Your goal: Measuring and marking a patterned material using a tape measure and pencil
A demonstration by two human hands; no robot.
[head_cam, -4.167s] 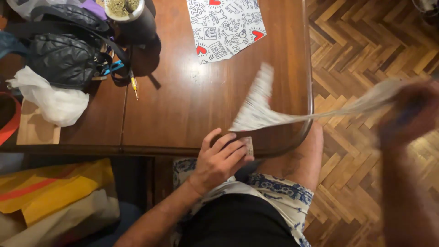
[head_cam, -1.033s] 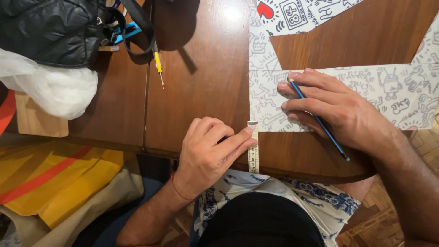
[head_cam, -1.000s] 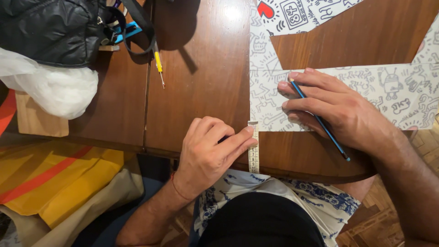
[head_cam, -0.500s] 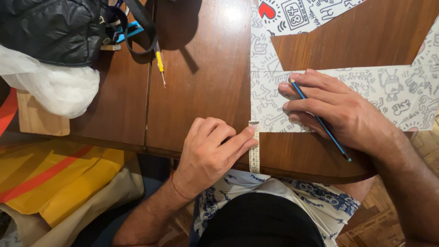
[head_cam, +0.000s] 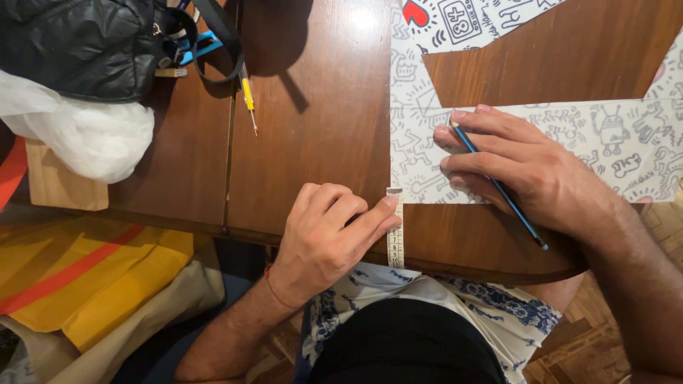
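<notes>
My left hand presses the end of a pale measuring tape flat on the dark wooden table, near its front edge. The tape runs from the edge up to the lower border of a white sheet with black doodle drawings. My right hand rests on that sheet and holds a blue pencil, tip pointing toward the far side. The sheet has a large cut-out showing bare wood, with a strip running off to the right.
A black padded bag with straps lies at the back left, a white plastic bag and a small wooden board beside it. A yellow-handled tool lies near the straps. Yellow and orange fabric sits below the table's left edge.
Four seconds ago my right hand was pulling the sheet through the air off to the right; it now lies flat with my right hand on it, holding a pencil. Over the last second, almost nothing moved.
</notes>
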